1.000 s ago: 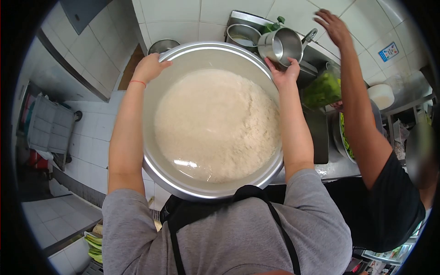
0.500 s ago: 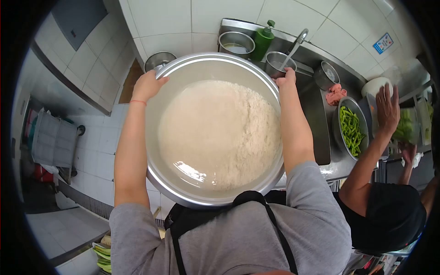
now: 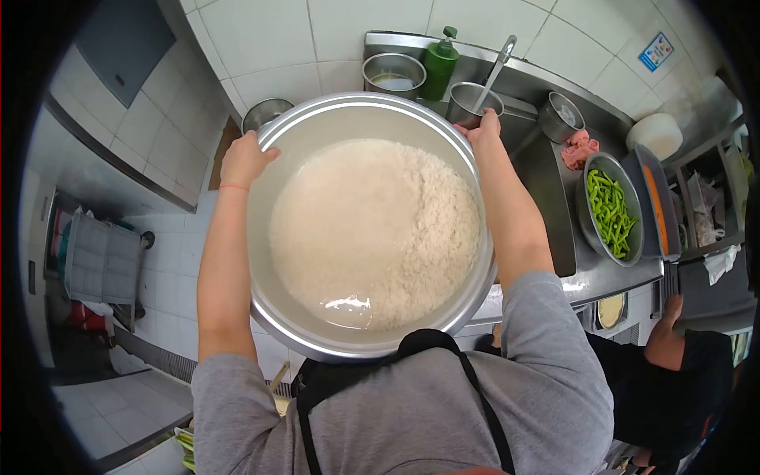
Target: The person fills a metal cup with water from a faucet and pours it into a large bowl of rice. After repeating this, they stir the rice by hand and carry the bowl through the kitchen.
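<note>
A large round metal pot [image 3: 277,309] is held against my body, tilted. Inside it lies white rice [image 3: 447,229], heaped at the right, with cloudy water [image 3: 340,222] over the rest. My left hand [image 3: 247,161] grips the rim at the upper left, its thumb over the edge. My right hand [image 3: 481,131] grips the rim at the upper right, close to a metal pot under the tap [image 3: 507,51]; its fingertips are partly hidden.
Behind the big pot are a sink [image 3: 546,202], a green pump bottle [image 3: 439,67] and metal pots. On the right stand a bowl of green peppers [image 3: 609,210], a pink cloth [image 3: 579,150] and a grey tray [image 3: 651,214]. A co-worker in black [image 3: 673,388] is at lower right.
The view has shifted slightly, and the water has moved in the big pot. The co-worker has moved away from the counter, and the raised hand is gone from there. Both my hands still hold the rim.
</note>
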`<state>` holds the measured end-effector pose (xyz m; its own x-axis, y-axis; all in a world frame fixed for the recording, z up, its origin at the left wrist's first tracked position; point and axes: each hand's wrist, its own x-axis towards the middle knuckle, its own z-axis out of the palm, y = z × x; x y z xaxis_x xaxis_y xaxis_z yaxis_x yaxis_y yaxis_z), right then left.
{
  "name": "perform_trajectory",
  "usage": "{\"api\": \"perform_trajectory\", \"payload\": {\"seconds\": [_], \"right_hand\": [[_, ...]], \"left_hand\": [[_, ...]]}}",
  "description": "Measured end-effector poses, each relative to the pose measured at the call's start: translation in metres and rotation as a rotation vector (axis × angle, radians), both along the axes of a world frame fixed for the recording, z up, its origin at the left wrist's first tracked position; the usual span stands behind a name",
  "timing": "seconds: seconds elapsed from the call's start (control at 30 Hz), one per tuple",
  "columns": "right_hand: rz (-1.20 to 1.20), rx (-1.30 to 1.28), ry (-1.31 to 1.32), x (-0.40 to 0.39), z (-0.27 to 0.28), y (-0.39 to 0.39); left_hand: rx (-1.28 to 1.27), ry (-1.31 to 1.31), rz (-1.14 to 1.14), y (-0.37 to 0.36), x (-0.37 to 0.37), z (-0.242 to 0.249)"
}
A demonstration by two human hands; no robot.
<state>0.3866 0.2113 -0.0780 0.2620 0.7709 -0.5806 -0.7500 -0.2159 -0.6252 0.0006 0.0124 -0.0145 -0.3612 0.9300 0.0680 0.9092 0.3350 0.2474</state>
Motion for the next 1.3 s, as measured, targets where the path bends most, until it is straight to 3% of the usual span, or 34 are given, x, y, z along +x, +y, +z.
{"api": "perform_trajectory", "payload": {"seconds": [0.8,1.3], "right_hand": [[0.074,0.000,0.099,0.007,-0.007,-0.001],[-0.007,-0.018,0.084,0.007,-0.004,-0.003]], "left_hand": [[0.056,-0.047,-0.062,-0.003,0.001,0.006],[0.069,-0.002,-0.092,0.001,-0.001,0.004]]}}
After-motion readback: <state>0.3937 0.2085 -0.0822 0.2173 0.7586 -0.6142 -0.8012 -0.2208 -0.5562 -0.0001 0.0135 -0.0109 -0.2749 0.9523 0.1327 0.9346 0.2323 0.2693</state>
